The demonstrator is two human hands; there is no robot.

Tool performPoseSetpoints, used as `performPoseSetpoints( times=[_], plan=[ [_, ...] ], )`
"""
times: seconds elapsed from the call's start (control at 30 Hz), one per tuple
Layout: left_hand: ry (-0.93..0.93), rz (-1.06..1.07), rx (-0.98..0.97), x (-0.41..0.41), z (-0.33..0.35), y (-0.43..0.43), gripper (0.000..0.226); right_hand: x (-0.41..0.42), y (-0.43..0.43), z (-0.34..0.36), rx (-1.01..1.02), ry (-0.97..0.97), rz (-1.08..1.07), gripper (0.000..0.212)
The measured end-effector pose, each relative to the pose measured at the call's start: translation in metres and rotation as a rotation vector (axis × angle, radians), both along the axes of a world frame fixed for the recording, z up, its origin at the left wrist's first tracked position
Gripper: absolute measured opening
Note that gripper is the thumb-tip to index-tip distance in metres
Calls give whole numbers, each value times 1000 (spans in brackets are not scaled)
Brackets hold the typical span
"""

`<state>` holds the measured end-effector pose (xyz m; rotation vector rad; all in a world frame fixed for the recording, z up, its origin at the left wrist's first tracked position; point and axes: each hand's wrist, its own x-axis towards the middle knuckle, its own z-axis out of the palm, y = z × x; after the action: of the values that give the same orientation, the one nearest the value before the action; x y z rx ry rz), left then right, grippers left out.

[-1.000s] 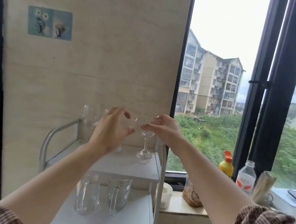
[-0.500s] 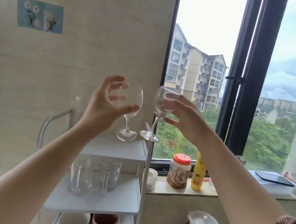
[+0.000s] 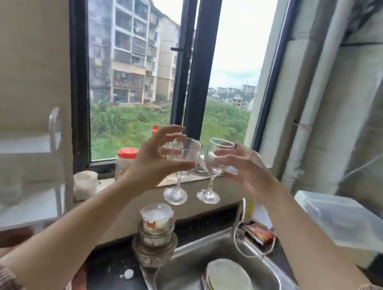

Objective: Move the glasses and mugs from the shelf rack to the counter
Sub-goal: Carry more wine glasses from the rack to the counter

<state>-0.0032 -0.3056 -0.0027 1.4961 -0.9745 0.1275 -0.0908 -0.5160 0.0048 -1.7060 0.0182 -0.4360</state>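
In the head view, our left hand [image 3: 155, 164] has its fingers curled round the bowl of one wine glass [image 3: 187, 155]. Our right hand [image 3: 248, 170] grips the second glass [image 3: 216, 166] the same way. Both glasses hang upright in open air, feet just apart, above the stacked containers [image 3: 156, 226] and the sink [image 3: 272, 278] rim. The shelf rack [image 3: 11, 143] stands left, with bare dark worktop [image 3: 110, 279] below.
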Motion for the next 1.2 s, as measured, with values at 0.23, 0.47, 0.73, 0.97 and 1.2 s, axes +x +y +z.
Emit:
performPoseSetpoints(
  times=[0.23, 0.47, 0.73, 0.97, 1.2],
  plan=[
    [165, -185, 38, -119, -64, -172, 70, -166, -134, -48, -6, 110, -277, 54],
    [282, -312, 80, -257, -108, -331, 67, -322, -250, -88, 21, 211, -615, 61],
    [254, -498, 206, -387, -139, -481, 75, -479, -356, -120, 72, 264, -922, 59],
    [241, -655, 315, -476, -173, -601, 82, -580, -438, -158, 98, 328, -1169, 65],
    [235, -762, 399, -542, -199, -740, 80, -644, -543, -182, 166, 363, -1341, 62]
  ],
)
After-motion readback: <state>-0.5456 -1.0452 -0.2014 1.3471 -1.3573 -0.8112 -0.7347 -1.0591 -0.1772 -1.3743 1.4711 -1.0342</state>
